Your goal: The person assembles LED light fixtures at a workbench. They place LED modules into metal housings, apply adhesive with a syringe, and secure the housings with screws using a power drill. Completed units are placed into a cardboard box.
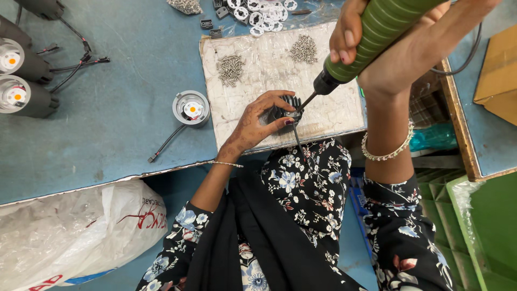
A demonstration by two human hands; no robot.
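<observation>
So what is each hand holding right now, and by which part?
The right hand grips the green electric screwdriver by its ribbed body; the left hand holds the black finned housing by its sides.

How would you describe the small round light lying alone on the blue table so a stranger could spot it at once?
Start at the blue table and find the pale worn board where the left hand steadies a black finned part. Just left of that board lies a round silver lamp module with an orange-centred white disc and a black lead. Unlike the black tube lights at the far left, it is short, silver and alone.
</observation>
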